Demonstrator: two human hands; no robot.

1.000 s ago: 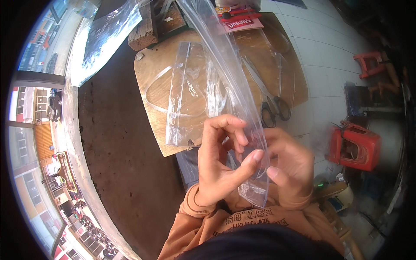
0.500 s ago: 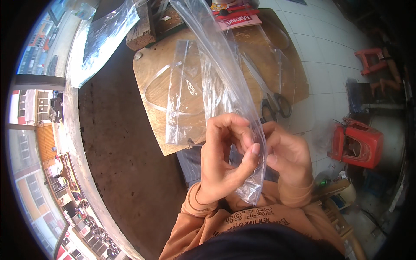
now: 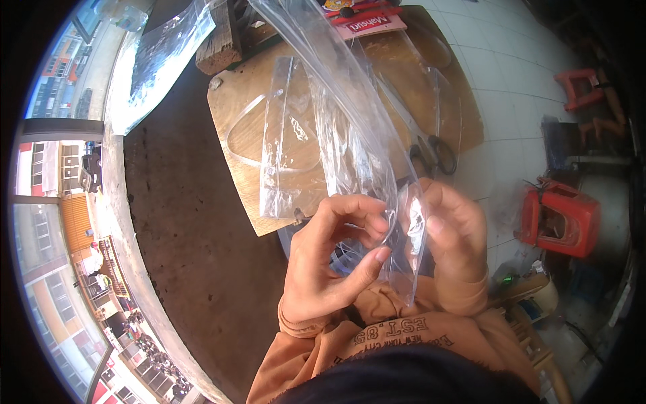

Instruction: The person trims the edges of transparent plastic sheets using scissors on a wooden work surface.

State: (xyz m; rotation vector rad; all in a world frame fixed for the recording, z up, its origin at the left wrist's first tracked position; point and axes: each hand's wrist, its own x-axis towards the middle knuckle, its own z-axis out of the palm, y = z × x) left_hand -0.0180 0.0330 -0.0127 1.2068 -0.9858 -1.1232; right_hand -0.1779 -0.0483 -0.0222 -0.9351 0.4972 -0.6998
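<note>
A long, folded clear plastic sheet [image 3: 350, 87] runs from the far edge of the table down toward my chest. My left hand [image 3: 330, 249] has its fingers curled around one edge of it, thumb and fingertips close together. On the other side, my right hand [image 3: 457, 232] pinches the plastic between thumb and bent fingers; a bright, crumpled fold lies beside its fingertips. The two edges stand slightly apart between my hands. Beyond my right hand, scissors with dark handles [image 3: 434, 153] lie on the wooden table [image 3: 235, 101], partly under clear plastic.
Another clear plastic piece [image 3: 279, 188] and a thin, looped strip [image 3: 235, 151] lie on the table's left side. A red and pink packet [image 3: 370, 25] sits at the far edge. Red plastic stools [image 3: 582, 222] stand on the tiled floor to the right.
My left hand has shifted left and slightly down, and the plastic edges between my hands have spread apart. The right hand stays close to the same spot.
</note>
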